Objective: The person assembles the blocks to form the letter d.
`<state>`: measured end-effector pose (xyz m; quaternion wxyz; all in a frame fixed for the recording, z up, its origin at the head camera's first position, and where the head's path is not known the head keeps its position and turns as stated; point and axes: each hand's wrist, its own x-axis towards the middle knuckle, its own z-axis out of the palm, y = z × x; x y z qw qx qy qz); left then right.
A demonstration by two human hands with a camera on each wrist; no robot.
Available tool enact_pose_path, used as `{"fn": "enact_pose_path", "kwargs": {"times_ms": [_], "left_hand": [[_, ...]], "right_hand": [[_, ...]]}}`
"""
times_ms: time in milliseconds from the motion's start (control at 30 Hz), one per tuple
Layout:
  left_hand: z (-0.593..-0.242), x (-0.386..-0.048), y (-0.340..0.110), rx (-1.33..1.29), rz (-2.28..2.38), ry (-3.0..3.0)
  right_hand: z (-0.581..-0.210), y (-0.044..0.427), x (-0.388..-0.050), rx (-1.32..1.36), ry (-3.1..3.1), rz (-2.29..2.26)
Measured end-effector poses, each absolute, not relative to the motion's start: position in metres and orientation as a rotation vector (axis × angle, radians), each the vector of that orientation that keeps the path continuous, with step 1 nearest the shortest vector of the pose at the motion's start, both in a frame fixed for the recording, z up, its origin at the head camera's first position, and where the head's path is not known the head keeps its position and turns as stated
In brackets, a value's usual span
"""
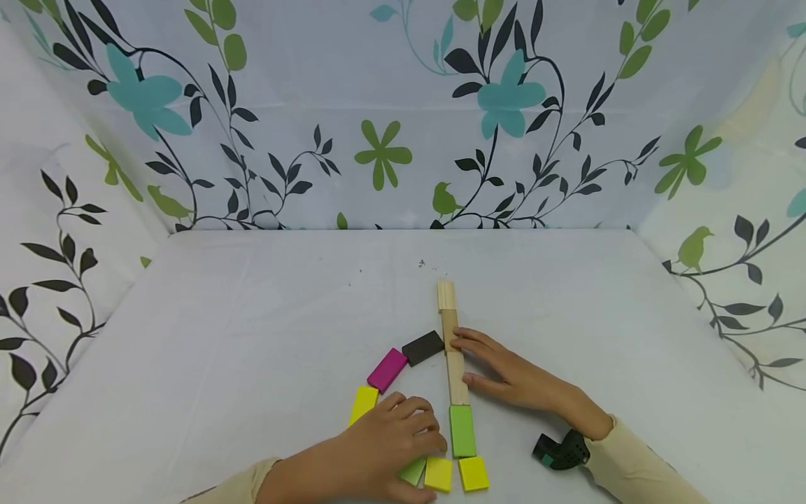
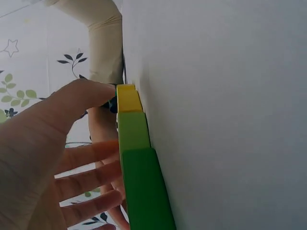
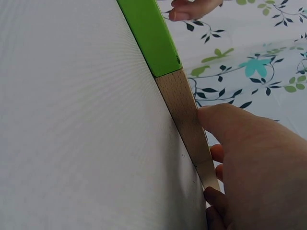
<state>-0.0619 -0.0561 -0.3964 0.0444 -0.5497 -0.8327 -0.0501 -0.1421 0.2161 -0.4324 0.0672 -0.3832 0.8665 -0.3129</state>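
Small blocks lie end to end as a "D" outline on a white table. My left hand (image 1: 384, 448) bends over its lower curve, thumb and a finger at opposite sides of a yellow block (image 1: 439, 474). Beside that are a light green block (image 2: 134, 131) and a dark green block (image 2: 147, 189). My right hand (image 1: 519, 374) rests its extended fingertips along the right side of the straight row of plain wooden blocks (image 1: 457, 378). A green block (image 1: 462, 431) and another yellow block (image 1: 474, 474) continue that row toward me.
The curve's upper part has a black block (image 1: 423, 348), a magenta block (image 1: 387, 369) and a yellow block (image 1: 363, 404). A black band-like device (image 1: 562, 450) sits at my right wrist. Leaf-patterned cloth (image 1: 378, 84) hangs behind and beside the table.
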Motion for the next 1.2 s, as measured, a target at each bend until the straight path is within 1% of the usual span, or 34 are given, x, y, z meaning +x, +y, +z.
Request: {"fn": "enact_pose_path", "kwargs": {"times_ms": [167, 267, 633, 933, 1200], "left_hand": [[-0.395, -0.059, -0.048, -1.862, -0.173, -2.488], [-0.396, -0.057, -0.044, -1.888, -0.106, -2.392], [-0.395, -0.055, -0.050, -1.848, -0.007, -2.346], [-0.395, -0.065, -0.068, -1.721, -0.213, -2.533], [-0.395, -0.070, -0.083, -1.675, -0.206, -2.535]], "right_hand": [[-0.432, 0.216, -0.143, -1.169, 2.603, -0.946], [-0.432, 0.216, -0.143, -1.159, 2.598, -0.949], [-0.431, 0.216, -0.143, -1.132, 2.607, -0.942], [-0.433, 0.216, -0.142, -1.151, 2.601, -0.956], [-0.433, 0.216, -0.142, -1.138, 2.601, -0.951]]}}
